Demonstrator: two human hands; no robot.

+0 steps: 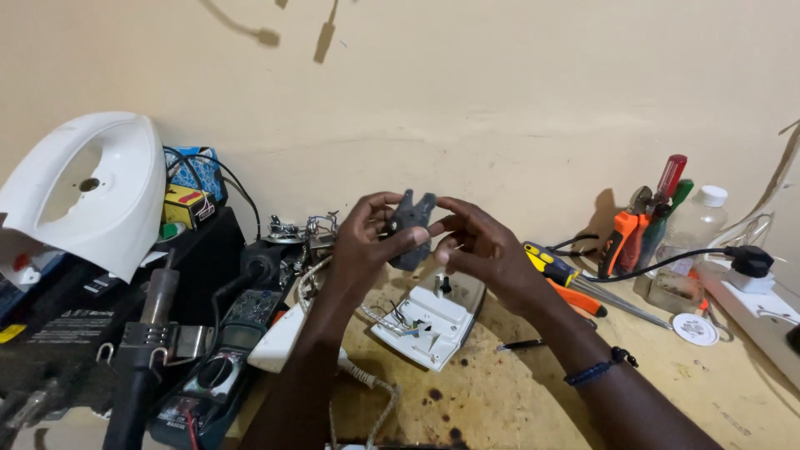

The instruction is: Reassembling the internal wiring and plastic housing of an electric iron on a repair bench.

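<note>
My left hand (364,242) and my right hand (483,250) hold a small dark grey plastic part (412,227) between them, raised above the bench. The left thumb presses its front; the right fingers pinch its right edge. Just below the hands lies a white iron body (433,321) with exposed wires and a woven cord (367,379) running toward me. A blue bracelet sits on my right wrist.
A white iron shell (92,192) rests on black boxes at left. A multimeter (217,367) and a soldering tool (146,333) lie at front left. Screwdrivers (575,283), a tool holder (646,221), a clear bottle (696,221) and a white power strip with a black plug (750,262) are at right.
</note>
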